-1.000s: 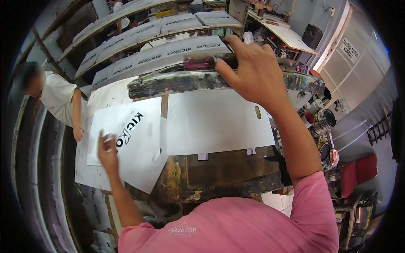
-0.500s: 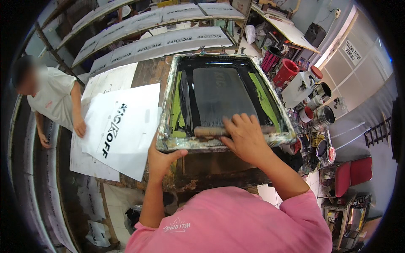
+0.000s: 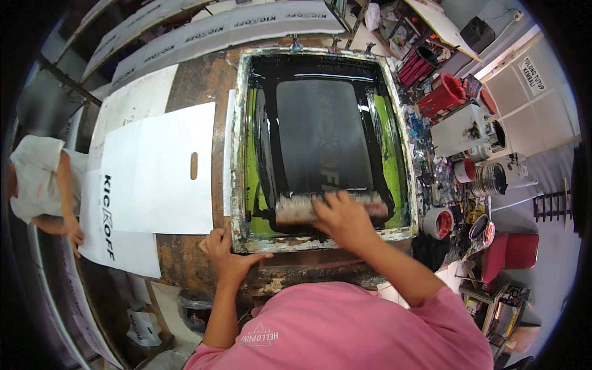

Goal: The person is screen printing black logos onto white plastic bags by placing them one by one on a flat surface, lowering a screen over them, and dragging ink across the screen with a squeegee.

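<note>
A squeegee (image 3: 290, 211) is gripped in my right hand (image 3: 345, 219), near the front end of the screen printing frame (image 3: 414, 185). Black ink surrounds the grey mesh (image 3: 317, 135), where faint lettering shows through, with green strips along both sides. My left hand (image 3: 228, 256) holds the frame's near left corner, its fingers curled and its thumb stretched along the front edge. Left of the frame lies a white bag sheet (image 3: 160, 160) with a handle slot. A white sheet with black lettering (image 3: 117, 259) lies at its left, beside a co-worker's hand (image 3: 74, 235).
The co-worker (image 3: 43, 179) stands at the left edge of the wooden table (image 3: 197, 80). Racks of printed sheets (image 3: 240, 20) stand behind. Ink pots and a red bucket (image 3: 441, 95) crowd the right side. A red chair (image 3: 518, 250) stands at the lower right.
The squeegee remains at the near end, held in my right hand. The frame looks lower and straighter in view. The printed sheet has moved left with the co-worker, away from the frame.
</note>
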The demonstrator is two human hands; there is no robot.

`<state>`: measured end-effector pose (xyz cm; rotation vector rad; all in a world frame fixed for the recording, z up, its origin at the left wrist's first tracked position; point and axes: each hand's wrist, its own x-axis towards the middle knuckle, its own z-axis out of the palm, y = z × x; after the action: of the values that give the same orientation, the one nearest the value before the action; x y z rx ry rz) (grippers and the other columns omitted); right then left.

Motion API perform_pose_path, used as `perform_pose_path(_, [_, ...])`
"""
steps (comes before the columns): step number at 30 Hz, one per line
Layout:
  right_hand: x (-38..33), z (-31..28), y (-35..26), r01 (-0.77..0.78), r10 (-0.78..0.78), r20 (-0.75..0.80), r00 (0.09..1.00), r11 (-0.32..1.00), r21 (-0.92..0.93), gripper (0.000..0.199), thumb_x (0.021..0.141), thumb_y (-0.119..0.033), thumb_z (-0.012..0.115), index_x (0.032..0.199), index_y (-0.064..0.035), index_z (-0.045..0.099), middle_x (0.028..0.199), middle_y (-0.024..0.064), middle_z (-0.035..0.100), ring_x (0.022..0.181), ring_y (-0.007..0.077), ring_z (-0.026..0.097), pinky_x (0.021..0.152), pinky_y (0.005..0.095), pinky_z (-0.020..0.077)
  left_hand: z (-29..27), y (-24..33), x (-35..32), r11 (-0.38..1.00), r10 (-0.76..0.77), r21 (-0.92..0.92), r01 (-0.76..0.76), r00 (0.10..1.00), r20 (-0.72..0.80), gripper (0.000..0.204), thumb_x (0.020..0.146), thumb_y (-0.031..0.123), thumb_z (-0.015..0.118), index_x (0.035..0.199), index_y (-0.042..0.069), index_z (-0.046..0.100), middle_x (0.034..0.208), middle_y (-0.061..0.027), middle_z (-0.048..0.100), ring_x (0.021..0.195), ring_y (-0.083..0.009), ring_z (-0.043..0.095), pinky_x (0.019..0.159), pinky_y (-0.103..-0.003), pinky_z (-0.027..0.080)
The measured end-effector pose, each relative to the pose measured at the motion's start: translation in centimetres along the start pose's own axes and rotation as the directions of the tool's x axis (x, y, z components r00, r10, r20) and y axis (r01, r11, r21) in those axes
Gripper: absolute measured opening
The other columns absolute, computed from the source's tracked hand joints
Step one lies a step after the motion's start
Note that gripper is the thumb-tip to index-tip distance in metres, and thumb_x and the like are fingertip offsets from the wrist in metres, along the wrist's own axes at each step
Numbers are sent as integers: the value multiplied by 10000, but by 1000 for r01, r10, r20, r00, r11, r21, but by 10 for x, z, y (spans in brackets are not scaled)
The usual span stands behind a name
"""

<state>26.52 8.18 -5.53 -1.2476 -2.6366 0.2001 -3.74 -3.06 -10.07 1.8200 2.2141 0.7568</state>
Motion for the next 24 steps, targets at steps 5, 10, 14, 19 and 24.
perform_pose_path(5, [115, 21, 80, 64, -69, -152, 986, 997, -40, 532, 842, -318, 851, 1296, -102, 676, 1099, 105, 625, 1042, 334, 636, 808, 468, 568, -4, 0, 3, 997, 71, 26, -71, 998, -1, 1149, 419, 785, 948, 1240, 10, 738, 1031, -61, 546, 1008, -269, 479, 959, -452, 329])
perform_pose_path(10, [233, 27, 152, 61, -90, -215, 973, 989, -136, 376, 941, -416, 763, 1172, -127, 697, 1061, 109, 673, 1046, 348, 679, 802, 489, 594, -6, 1, 1, 1000, 23, 9, -23, 1000, 21, 1123, 389, 800, 943, 1193, 39, 752, 1008, -46, 507, 1020, -269, 456, 948, -461, 325])
perform_pose_path(14, [284, 1, 184, 34, -36, -19, 999, 993, -115, 430, 994, -525, 678, 1088, -107, 721, 1060, 159, 727, 1041, 388, 716, 860, 516, 590, -3, -1, -7, 999, 15, 33, -13, 999, -39, 1243, 370, 828, 931, 1301, 31, 726, 1153, -114, 531, 1107, -329, 470, 983, -514, 372])
perform_pose_path(19, [316, -31, 207, 102, -102, 6, 995, 995, 1, 525, 1010, -591, 622, 1064, -82, 734, 1043, 191, 759, 1034, 424, 718, 874, 555, 559, 22, -5, -18, 906, -85, -423, 1, 980, -180, 1342, 426, 784, 968, 1409, -50, 595, 1249, -134, 588, 1178, -307, 569, 1028, -491, 464])
perform_pose_path(24, [299, 1, 188, 60, -83, -160, 984, 987, -147, 431, 1003, -556, 652, 1066, -136, 726, 985, 124, 726, 977, 366, 727, 805, 525, 578, 35, -10, -24, 917, -55, -398, -43, 971, -232, 1397, 477, 821, 912, 1492, -71, 560, 1191, -120, 641, 1071, -292, 548, 945, -470, 458])
